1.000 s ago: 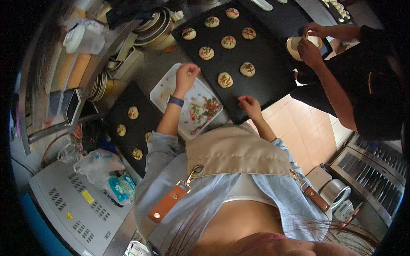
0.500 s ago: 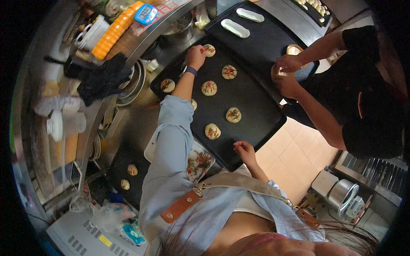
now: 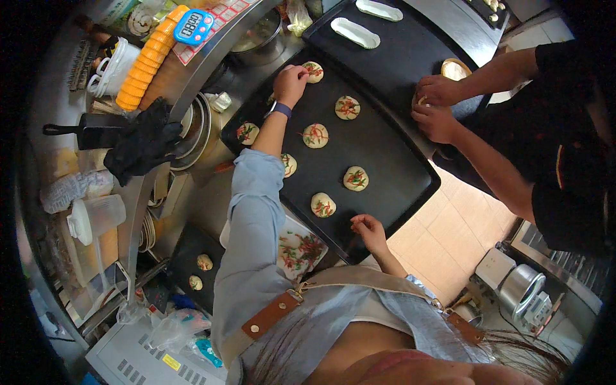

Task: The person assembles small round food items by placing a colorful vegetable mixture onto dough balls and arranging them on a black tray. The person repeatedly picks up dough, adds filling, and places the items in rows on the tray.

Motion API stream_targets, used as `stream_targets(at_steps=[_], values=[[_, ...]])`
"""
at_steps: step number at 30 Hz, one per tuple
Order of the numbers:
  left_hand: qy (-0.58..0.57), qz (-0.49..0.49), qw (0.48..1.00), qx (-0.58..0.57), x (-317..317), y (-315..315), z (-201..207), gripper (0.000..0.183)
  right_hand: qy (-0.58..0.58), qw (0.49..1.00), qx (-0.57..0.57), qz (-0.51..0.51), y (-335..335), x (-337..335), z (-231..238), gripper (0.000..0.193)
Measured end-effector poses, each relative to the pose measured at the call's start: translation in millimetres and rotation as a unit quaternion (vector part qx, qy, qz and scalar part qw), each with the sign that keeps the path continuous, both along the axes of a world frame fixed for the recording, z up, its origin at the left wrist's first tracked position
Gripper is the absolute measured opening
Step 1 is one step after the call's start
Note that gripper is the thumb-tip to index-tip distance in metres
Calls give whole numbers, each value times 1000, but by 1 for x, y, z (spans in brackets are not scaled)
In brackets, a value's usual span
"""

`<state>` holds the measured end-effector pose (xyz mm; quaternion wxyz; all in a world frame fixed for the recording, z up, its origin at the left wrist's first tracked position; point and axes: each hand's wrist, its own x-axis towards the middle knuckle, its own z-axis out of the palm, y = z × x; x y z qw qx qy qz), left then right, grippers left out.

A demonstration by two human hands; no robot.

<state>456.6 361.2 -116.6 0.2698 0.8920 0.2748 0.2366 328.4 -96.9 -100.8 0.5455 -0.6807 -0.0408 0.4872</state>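
Note:
My left hand (image 3: 290, 85), with a dark band at the wrist, reaches to a far dough round (image 3: 313, 72) on the black baking tray (image 3: 391, 154). Its fingers are drawn together at the round's left edge; whatever they pinch is hidden. Red and green strips top this round and several others, among them a middle round (image 3: 315, 135) and a near round (image 3: 323, 205). Over the tray's near edge is my right hand (image 3: 370, 233), fingers curled and thumb pressed in; I cannot make out anything in it. A white container (image 3: 303, 250) of the same strips lies beside my left arm.
At right, a co-worker's hands (image 3: 436, 106) work over a second black tray (image 3: 404, 51) bearing white oblong paper cases (image 3: 355, 33). Left stands a shelf with a blue timer (image 3: 193, 27) and black gloves (image 3: 142, 141). A smaller tray (image 3: 186, 244) holds two rounds.
The view has shifted slightly, so the shelf and trays sit differently in it. My left hand stays at the far round, my right by the near edge. The co-worker's hands have shifted a little.

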Motion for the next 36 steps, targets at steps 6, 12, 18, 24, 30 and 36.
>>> stream_targets(at_steps=[6, 12, 18, 24, 30, 36], values=[[32, 14, 999, 9, 4, 1, 2, 8, -14, 1000, 12, 1, 0, 0, -5, 14], [-12, -27, 1000, 8, 1, 5, 2, 11, -5, 1000, 17, 2, 1, -1, -10, 14], [-2, -13, 1000, 12, 7, 6, 10, 19, -11, 1000, 1, -8, 0, -2, -8, 18], [31, -54, 997, 35, 10, 10, 2, 21, -14, 1000, -1, -8, -1, 0, -11, 18], [-75, 28, 996, 49, 18, 15, -2, 10, -4, 1000, 5, -10, 2, 1, -8, 17], [31, -6, 997, 66, 32, 24, 1, 7, -7, 1000, 2, 9, -1, 3, -12, 15]])
